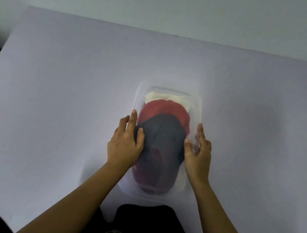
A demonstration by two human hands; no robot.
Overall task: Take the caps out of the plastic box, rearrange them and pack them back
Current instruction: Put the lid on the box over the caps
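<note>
Left hand (pixel 124 144) and right hand (pixel 198 155) lay straight, ungripping fingers (pixel 133 117) along the plastic box's (pixel 197 111) sides; steady it, then lift the navy cap (pixel 163 136) out first.

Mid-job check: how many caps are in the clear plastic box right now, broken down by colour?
cream cap: 1
red cap: 1
navy cap: 1
Total: 3 caps showing in the plastic box. Whether any more lie hidden underneath cannot be told.
</note>
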